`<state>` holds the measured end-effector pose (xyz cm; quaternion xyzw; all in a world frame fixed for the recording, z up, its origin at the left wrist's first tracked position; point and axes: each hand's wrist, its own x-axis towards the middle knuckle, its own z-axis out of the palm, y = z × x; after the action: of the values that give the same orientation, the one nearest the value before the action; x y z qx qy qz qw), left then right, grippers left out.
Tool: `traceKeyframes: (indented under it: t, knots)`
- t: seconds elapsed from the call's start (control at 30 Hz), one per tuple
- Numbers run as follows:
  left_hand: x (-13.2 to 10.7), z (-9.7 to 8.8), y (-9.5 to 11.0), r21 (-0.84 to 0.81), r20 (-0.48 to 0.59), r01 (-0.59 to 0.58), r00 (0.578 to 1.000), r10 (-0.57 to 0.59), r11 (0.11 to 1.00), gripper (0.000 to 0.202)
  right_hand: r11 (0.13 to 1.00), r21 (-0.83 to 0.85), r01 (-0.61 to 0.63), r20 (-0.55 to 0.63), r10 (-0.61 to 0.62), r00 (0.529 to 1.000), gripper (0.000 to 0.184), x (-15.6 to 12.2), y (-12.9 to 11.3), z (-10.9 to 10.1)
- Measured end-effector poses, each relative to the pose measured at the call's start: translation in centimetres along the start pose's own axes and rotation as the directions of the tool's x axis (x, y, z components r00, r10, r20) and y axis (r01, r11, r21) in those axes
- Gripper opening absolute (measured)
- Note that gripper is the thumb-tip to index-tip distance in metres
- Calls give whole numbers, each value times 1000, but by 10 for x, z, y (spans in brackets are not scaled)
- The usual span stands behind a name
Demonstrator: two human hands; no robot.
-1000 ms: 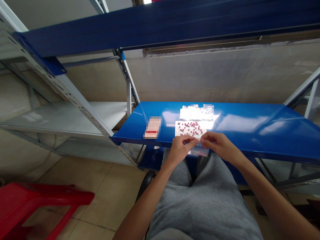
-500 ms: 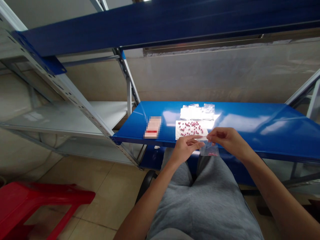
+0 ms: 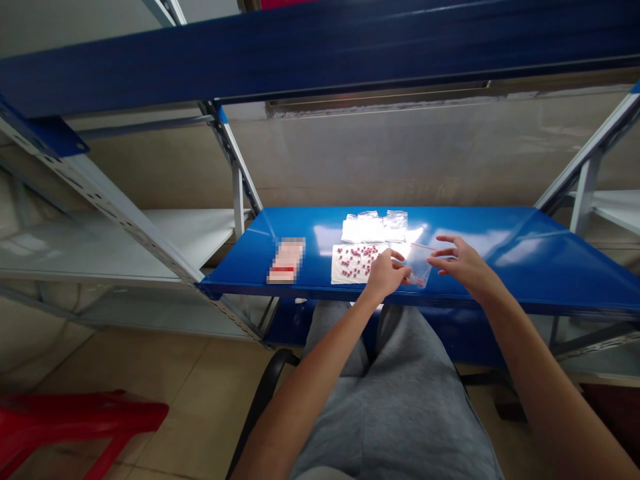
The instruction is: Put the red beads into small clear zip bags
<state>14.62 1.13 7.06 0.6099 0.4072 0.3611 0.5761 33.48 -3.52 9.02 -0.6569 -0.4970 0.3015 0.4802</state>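
Observation:
A small clear zip bag point(image 3: 421, 264) with a red line along its top lies at the front of the blue shelf, a few pinkish-red pieces in its lower part. My left hand point(image 3: 386, 273) pinches the bag by its left side. My right hand point(image 3: 457, 263) is open beside the bag's right edge, fingers apart; whether a fingertip touches the plastic I cannot tell. Left of the bag, many small pinkish-red pieces point(image 3: 356, 252) are scattered on a white sheet point(image 3: 340, 277), partly covered by my left hand.
Several clear bags point(image 3: 370, 228) lie behind the sheet. A blurred-out pale item with a red band point(image 3: 287, 261) sits on the left of the blue shelf point(image 3: 480, 233). A blue beam point(image 3: 320, 53) crosses overhead. At lower left stands a red plastic stool point(image 3: 100, 420).
The bag has gone from hanging over the shelf's front edge between both hands to the shelf top. My right hand has opened from its pinch. The view has shifted right.

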Motion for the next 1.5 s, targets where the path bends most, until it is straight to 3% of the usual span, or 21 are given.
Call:
traceKeyframes:
  t: [0.13, 0.23, 0.3, 0.43, 0.57, 0.7, 0.8, 0.9, 1.13, 1.3, 1.37, 1.5]
  knots:
    - [11, 13, -3, 280, -35, -43, 998, 55, 959, 31, 970, -230, 73, -65, -90, 994, 64, 11, 23, 0]
    - [5, 16, 1, 572, -31, -140, 981, 192, 809, 40, 881, -443, 167, 18, -177, 984, 41, 12, 27, 1]
    - [-1, 16, 5, 712, 10, -158, 977, 215, 684, 40, 822, -519, 236, 91, -221, 971, 35, 11, 26, 2]
    - [-9, 17, 13, 851, 61, -134, 985, 158, 507, 28, 749, -567, 342, 226, -258, 940, 31, 9, 24, 1]
    - [-14, 15, 16, 895, 139, -199, 975, 175, 400, 22, 702, -604, 377, 303, -235, 924, 22, 7, 23, -1]
    - [-23, 12, 15, 885, 241, -296, 952, 190, 361, 22, 638, -695, 332, 276, -191, 942, 25, 2, 22, 2]
    - [-30, 12, 15, 879, 251, -303, 950, 184, 367, 23, 579, -777, 248, 201, -145, 969, 29, -2, 23, 7]
    - [-35, 13, 16, 878, 252, -299, 953, 170, 374, 22, 552, -797, 243, 206, -129, 970, 35, -3, 26, 11]
    - [-39, 10, 15, 868, 245, -308, 948, 202, 389, 19, 647, -705, 292, 230, -181, 956, 32, 0, 30, 5]
    - [-7, -8, 25, 871, 131, -271, 932, 339, 409, 23, 756, -625, 195, 63, -199, 978, 28, 42, 16, 9]
    - [21, -16, 35, 890, 81, -234, 926, 370, 391, 25, 786, -604, 133, -7, -172, 985, 26, 70, 11, 17]
    - [83, -21, 49, 926, 33, -145, 950, 309, 349, 23, 829, -558, 27, -106, -104, 989, 28, 117, 12, 38]
